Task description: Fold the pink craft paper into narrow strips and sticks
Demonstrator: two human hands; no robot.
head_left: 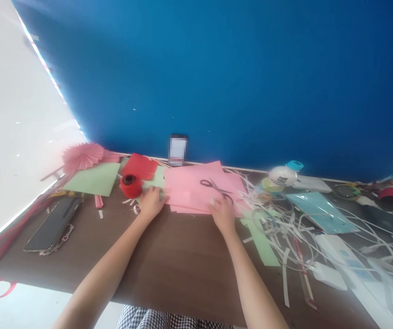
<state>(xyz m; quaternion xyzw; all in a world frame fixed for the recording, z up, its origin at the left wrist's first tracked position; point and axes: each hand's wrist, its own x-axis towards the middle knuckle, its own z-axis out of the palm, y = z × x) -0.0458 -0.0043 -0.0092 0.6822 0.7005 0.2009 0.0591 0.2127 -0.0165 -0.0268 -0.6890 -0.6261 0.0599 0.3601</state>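
Observation:
Pink paper sheets (pixel 189 185) lie in a loose stack at the middle of the dark table. At their left edge is my left hand (pixel 153 202), fingers curled closed against the paper. My right hand (pixel 223 214) rests on the front right part of the stack, its thumb and fingers apart. Just beyond those fingers, black-handled scissors (pixel 213 185) lie on the pink paper, one handle loop close to the hand. A roll of red ribbon (pixel 131 186) stands left of my left hand. Behind it lie red paper (pixel 140 167) and pale green paper.
A phone (pixel 54 224) lies at the left, near green paper (pixel 95 178) and a pink paper fan (pixel 83 156). Another phone (pixel 178 150) leans on the blue wall. Rightward are a white bottle (pixel 282 176), tangled cables, paper strips, a blue packet (pixel 323 212) and a power strip (pixel 343 256).

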